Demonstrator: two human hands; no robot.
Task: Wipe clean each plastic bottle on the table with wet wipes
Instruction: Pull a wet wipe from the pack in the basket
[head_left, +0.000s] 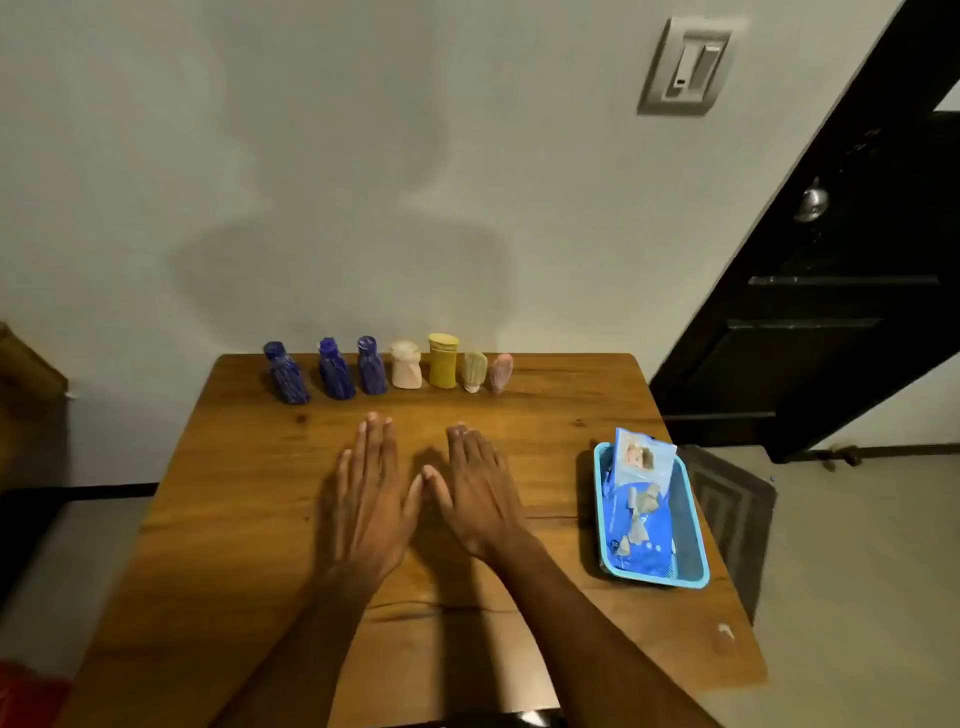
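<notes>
Several plastic bottles stand in a row along the far edge of the wooden table (218, 519): three dark blue ones (335, 374), a cream one (405, 365), a yellow one (443, 361), a small pale one (474, 372) and a small pink one (501, 372). A blue pack of wet wipes (638, 512) lies in a light blue tray (693, 540) at the table's right side. My left hand (366, 499) and my right hand (480, 493) lie flat on the table's middle, palms down, fingers straight, thumbs touching. Neither holds anything.
A grey wall with a light switch (685, 65) rises behind the table. A dark door (831, 260) with a metal knob stands at the right, a dark mat (737, 509) on the floor below it. A brown object (26, 364) sits at the left.
</notes>
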